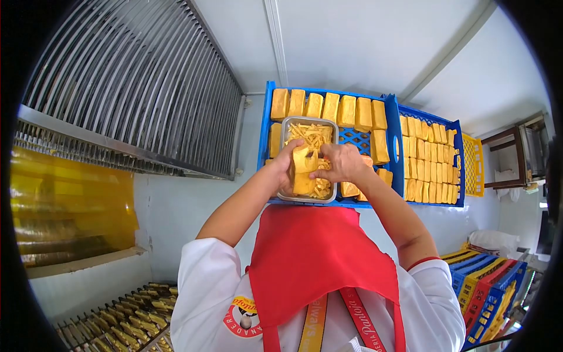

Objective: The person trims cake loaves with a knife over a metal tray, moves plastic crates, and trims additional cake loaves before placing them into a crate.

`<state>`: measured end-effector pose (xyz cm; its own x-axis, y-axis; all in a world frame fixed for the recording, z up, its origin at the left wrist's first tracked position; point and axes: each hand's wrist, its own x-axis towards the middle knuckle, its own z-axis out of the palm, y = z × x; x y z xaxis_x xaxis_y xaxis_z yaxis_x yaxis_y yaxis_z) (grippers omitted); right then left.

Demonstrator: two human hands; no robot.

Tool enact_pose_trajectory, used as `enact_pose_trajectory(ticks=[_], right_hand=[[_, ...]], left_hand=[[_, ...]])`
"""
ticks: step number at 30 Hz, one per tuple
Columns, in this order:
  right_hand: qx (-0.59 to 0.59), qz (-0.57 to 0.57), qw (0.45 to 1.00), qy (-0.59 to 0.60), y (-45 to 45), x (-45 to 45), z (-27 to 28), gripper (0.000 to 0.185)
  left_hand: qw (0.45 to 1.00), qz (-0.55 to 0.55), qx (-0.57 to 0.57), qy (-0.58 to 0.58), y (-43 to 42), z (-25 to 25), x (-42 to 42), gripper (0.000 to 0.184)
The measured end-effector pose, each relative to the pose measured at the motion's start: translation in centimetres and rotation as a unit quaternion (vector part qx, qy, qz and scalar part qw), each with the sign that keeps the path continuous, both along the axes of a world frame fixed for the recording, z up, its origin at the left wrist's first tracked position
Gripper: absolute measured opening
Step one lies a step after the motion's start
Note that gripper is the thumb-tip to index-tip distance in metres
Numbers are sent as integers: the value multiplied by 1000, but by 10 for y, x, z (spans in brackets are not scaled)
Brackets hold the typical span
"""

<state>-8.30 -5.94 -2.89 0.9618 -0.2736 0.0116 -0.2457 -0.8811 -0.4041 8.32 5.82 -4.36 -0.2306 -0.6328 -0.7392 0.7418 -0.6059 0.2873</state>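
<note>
Left hand (285, 162) clasps bread (304, 184); right hand (346, 164) pinches it; squeezing could tear it above the pan (307, 200), by the crate's (270, 94) near edge.

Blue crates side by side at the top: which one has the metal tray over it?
The left crate: the metal tray sits over it; the right crate shows yellow blocks, no tray.

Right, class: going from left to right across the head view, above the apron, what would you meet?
Slatted metal rack → metal tray of yellow strips → right-hand blue crate of yellow blocks → yellow crate → dark brown stand.
</note>
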Motion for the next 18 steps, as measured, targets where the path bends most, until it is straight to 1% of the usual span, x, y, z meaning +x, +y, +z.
enact_pose_trajectory(ticks=[2,3,5,6,9,11,12,15,17,18], right_hand=[[-36,-22,999,31,0,3,14,65],[-36,-22,999,31,-2,3,9,65],[-45,-6,998,-39,-4,2,-5,66],[-44,-6,998,-39,-4,1,-4,66],[-47,-11,999,-24,-2,2,-2,66],[-15,9,998,62,-3,3,-1,60],[-15,8,998,62,-2,3,-3,60],[-5,-7,999,33,-1,1,-13,59],[-25,-9,1000,-8,-1,0,-19,57],[-24,-10,1000,-7,0,0,-21,57]], left_hand=[[1000,5,5,1,-1,-1,-2,67],[1000,9,9,1,-1,0,-3,67],[1000,9,8,-11,-1,3,-5,68],[1000,10,7,-22,-1,5,-6,68],[1000,13,12,-24,-2,11,-8,69],[999,13,34,-22,-4,15,-7,70],[998,12,57,-19,-5,16,-7,70],[998,29,44,-29,-4,16,-6,73],[999,25,39,-28,-5,-2,-3,73],[999,21,34,-27,-5,-1,-4,73]])
